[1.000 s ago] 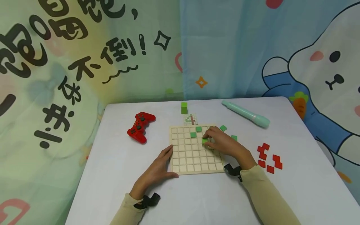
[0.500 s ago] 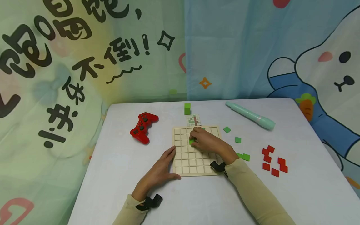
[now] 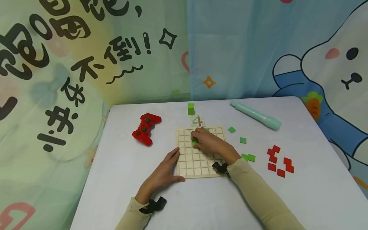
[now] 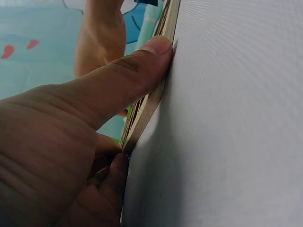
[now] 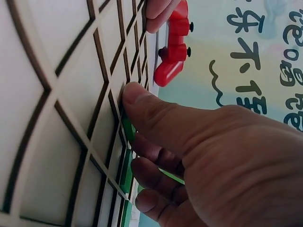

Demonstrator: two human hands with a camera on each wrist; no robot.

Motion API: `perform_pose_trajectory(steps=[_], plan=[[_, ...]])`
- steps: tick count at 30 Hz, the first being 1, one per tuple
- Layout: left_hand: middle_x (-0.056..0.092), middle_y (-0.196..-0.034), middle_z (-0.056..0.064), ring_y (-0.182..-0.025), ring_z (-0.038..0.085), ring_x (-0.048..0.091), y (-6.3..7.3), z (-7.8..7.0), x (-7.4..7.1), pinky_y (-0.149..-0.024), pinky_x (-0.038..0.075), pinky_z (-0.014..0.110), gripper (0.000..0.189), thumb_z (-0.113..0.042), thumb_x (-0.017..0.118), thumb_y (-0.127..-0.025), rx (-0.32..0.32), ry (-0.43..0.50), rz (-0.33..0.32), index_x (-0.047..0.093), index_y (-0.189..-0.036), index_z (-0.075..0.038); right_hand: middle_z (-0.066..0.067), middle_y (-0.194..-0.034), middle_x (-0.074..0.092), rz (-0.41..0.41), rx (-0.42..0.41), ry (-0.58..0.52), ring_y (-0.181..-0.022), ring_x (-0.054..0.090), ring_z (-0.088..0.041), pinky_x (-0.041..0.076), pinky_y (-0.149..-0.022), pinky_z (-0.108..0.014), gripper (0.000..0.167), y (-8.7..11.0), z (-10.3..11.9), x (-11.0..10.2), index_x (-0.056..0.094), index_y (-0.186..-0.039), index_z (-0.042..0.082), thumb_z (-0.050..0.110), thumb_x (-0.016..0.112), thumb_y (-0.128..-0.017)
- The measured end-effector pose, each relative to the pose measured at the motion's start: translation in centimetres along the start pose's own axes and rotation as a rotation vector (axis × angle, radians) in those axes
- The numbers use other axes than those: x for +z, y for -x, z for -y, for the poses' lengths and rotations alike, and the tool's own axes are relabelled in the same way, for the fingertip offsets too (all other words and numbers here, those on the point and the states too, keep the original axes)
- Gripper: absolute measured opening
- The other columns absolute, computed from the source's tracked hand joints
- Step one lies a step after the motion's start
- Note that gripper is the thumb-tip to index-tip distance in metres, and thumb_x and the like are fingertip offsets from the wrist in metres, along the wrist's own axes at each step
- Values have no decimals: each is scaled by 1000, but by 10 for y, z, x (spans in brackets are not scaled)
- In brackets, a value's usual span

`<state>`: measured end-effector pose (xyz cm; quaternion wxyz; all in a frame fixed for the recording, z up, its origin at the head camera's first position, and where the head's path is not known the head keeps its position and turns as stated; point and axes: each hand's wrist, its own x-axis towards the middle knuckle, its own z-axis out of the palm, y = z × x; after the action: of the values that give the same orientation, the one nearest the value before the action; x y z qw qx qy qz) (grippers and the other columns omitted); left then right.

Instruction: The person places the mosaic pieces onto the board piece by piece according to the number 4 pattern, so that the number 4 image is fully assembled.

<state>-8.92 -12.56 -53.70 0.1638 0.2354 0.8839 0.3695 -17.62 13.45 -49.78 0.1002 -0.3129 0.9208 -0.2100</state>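
Note:
On the white table lies a wooden grid board (image 3: pixel 198 166). My left hand (image 3: pixel 164 171) touches its near left corner, fingers extended along the left side and thumb (image 4: pixel 156 49) against the front edge. Over the upper part of the board, my right hand (image 3: pixel 210 142) pinches a small green square tile (image 3: pixel 194 143) between thumb and fingers, at a grid cell. The right wrist view shows more green tiles (image 5: pixel 126 172) in cells beside these fingers. One green tile peeks out behind the hand in the head view; the hand hides the others there.
Behind the board are a small printed grid card (image 3: pixel 197 120) and a green block (image 3: pixel 191 109). Loose green tiles (image 3: pixel 243 140) and several red tiles (image 3: pixel 281 172) lie to the right. A red game controller (image 3: pixel 146 129) is at left, a mint-green marker (image 3: pixel 256 115) at back right.
My right hand has moved left across the board with the green tile, then stayed nearly still over the last half second. My left hand has kept its place at the corner.

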Motion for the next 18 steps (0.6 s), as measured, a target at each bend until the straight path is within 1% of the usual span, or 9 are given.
perform_pose_trajectory(steps=[2, 4, 7, 8, 11, 12, 14, 16, 18], plan=[[22, -179, 8, -165, 29, 27, -1, -1, 1, -128, 39, 48, 115, -26, 96, -79, 1, -3, 0, 27, -168, -2, -10, -111, 62, -6, 3, -7, -96, 52, -22, 49, -86, -40, 24, 3, -1, 0, 66, -116, 7, 20, 77, -99], [22, -179, 9, -165, 30, 27, -1, -2, 1, -128, 38, 49, 114, -24, 97, -79, 0, 7, -4, 28, -167, -1, -12, -117, 62, -25, 10, -24, -103, 54, -25, 51, -91, -42, 29, 10, -2, -3, 66, -123, 5, 20, 75, -100], [23, -179, 10, -165, 30, 27, -1, -4, 0, -129, 38, 49, 114, -22, 97, -78, -3, 19, -14, 28, -167, 0, -16, -126, 62, -91, 38, -78, -113, 57, -30, 53, -97, -47, 33, 31, -8, -12, 64, -131, 2, 17, 71, -103], [23, -179, 10, -165, 30, 27, -1, -4, 0, -129, 38, 49, 114, -22, 97, -78, -6, 21, -19, 29, -167, 0, -17, -127, 62, -122, 63, -98, -115, 59, -31, 54, -98, -49, 33, 40, -11, -16, 64, -132, 1, 17, 69, -104], [24, -179, 10, -165, 31, 28, 1, -4, 0, -128, 38, 49, 115, -21, 98, -77, -13, 12, -26, 29, -167, 0, -17, -130, 62, -233, 207, -156, -114, 61, -32, 55, -97, -50, 30, 73, -26, -26, 63, -134, 2, 14, 64, -107], [24, -179, 10, -165, 30, 27, 1, -4, 0, -128, 38, 49, 116, -21, 98, -76, -15, 8, -26, 29, -167, 0, -17, -130, 62, -271, 269, -166, -113, 62, -33, 56, -97, -51, 29, 84, -34, -29, 63, -134, 3, 13, 63, -108], [24, -179, 11, -165, 30, 28, 1, -4, 1, -128, 38, 49, 116, -20, 99, -75, -14, 6, -26, 29, -167, 0, -16, -134, 60, -330, 418, -188, -113, 61, -33, 56, -97, -52, 28, 105, -49, -33, 62, -137, 6, 12, 60, -109], [24, -179, 11, -165, 31, 28, 1, -5, 2, -128, 39, 49, 116, -20, 99, -75, -8, 5, -22, 29, -167, 0, -18, -139, 58, -358, 539, -213, -116, 60, -35, 56, -98, -54, 31, 124, -64, -35, 60, -140, 7, 11, 57, -110], [24, -179, 11, -165, 31, 28, 0, -6, 4, -128, 39, 49, 116, -20, 99, -75, -3, 8, -16, 29, -166, 0, -21, -144, 54, -352, 624, -243, -118, 60, -38, 55, -99, -56, 34, 140, -74, -36, 59, -143, 6, 10, 57, -109]])
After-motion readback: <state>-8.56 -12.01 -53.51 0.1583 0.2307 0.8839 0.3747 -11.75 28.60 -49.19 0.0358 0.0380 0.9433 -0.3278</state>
